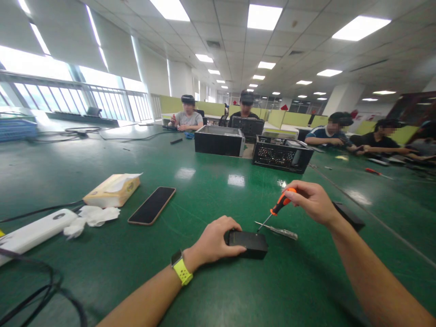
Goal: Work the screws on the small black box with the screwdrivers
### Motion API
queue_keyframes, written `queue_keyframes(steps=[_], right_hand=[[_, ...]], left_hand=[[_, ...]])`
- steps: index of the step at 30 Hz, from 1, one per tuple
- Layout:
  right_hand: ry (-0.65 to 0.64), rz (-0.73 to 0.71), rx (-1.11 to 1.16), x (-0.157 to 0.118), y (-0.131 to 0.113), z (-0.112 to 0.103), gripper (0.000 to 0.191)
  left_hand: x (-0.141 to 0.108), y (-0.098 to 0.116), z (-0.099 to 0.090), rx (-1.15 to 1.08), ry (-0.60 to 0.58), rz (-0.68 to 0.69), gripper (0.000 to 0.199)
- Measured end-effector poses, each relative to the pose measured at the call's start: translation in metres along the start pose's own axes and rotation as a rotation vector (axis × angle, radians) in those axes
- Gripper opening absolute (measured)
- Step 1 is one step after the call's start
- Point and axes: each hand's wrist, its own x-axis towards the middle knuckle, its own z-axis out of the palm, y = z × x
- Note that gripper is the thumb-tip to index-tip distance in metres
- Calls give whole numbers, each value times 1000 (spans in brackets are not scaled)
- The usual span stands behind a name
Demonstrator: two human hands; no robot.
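Observation:
My left hand (pixel 218 238) is wrapped round the left end of a small black box (pixel 250 245) lying on the green table. In my right hand (pixel 311 200) is an orange and black screwdriver (pixel 282 202), held by its handle and slanting down to the left. Its tip meets or hovers just over the far edge of the box's top; I cannot tell which. Behind the box lies a second screwdriver with a clear handle (pixel 284 233). Another black box (pixel 349 216) rests beyond my right wrist, partly hidden by it.
To the left are a phone (pixel 152 205), a tissue pack (pixel 114 190), crumpled tissues (pixel 97 215), a white power strip (pixel 37 234) and black cables (pixel 51 286). Computer cases (pixel 218 141) stand farther back. Several people sit around the table (pixel 136 281). A red screwdriver (pixel 373 171) lies far right.

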Motion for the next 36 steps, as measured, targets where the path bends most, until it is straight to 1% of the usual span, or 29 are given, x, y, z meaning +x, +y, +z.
queue_keyframes(steps=[11, 18, 26, 30, 33, 36], right_hand=[[-23, 0, 7, 1, -3, 3, 28], [-30, -68, -66, -1, -9, -1, 29], [-64, -101, -126, -2, -8, -5, 24], [-70, -109, -142, -3, -9, -4, 25], [-40, -100, -172, -3, -12, -2, 27], [13, -98, -229, -4, -17, -3, 38]], left_hand=[[0, 2, -1, 2, 1, 3, 35], [-1, -1, 1, -19, 29, 29, 37], [-1, 0, -1, -12, 18, 17, 37], [-1, 0, -1, -11, 18, 19, 37], [-1, 0, -1, -9, 14, 18, 37], [-2, -1, 0, -11, 9, 15, 37]])
